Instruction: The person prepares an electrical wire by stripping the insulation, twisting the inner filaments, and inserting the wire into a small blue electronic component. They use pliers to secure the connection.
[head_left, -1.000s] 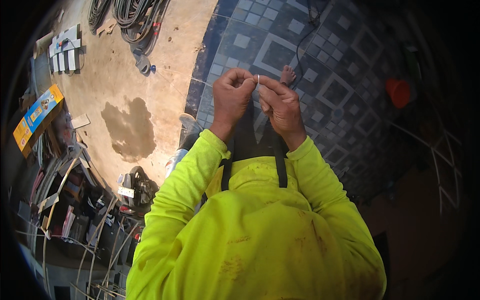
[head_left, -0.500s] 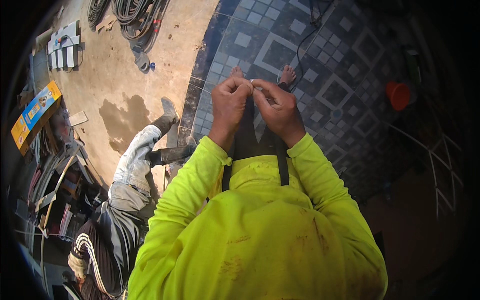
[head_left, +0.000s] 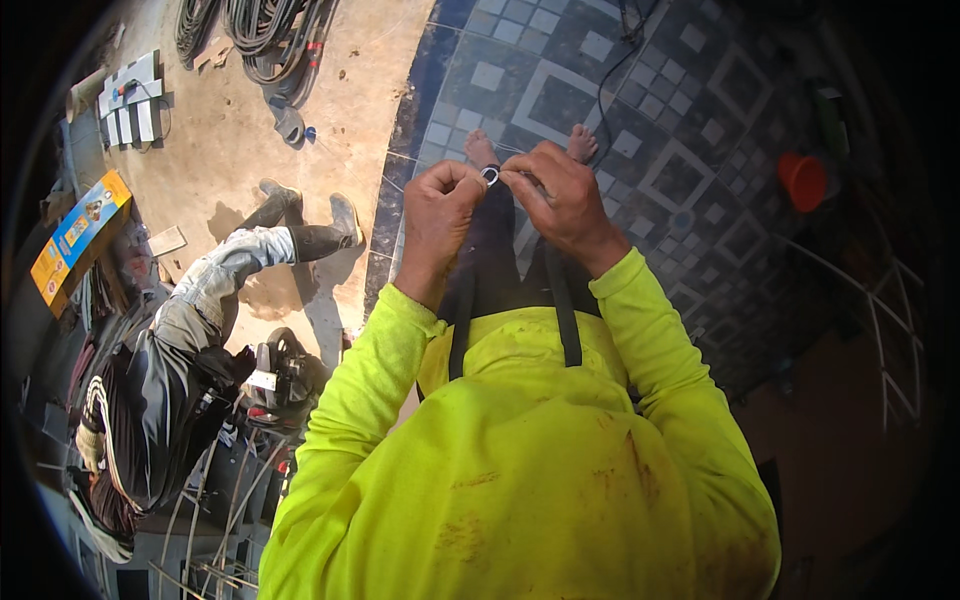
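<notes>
Between my two hands, in front of my body, a small pale ring-shaped piece [head_left: 490,175] shows against my dark trousers. My left hand [head_left: 438,215] is closed, its thumb and fingertips pinching the ring's left side. From the other side my right hand [head_left: 568,200] pinches it too, fingers curled. The ring's exact kind is too small to make out. Below the hands are my bare feet [head_left: 481,150] on the patterned tile floor [head_left: 560,105].
At the left a co-worker in dark boots [head_left: 342,222] bends beside a dark machine [head_left: 285,375]. Coiled hoses [head_left: 262,35] lie at the upper left, near a yellow-blue box [head_left: 80,240]. An orange bucket [head_left: 801,182] stands at the right. A black cable [head_left: 603,95] crosses the tiles.
My hands have moved slightly apart, and the pale ring between them now shows clearly. The co-worker has stepped left, bringing the dark machine into view.
</notes>
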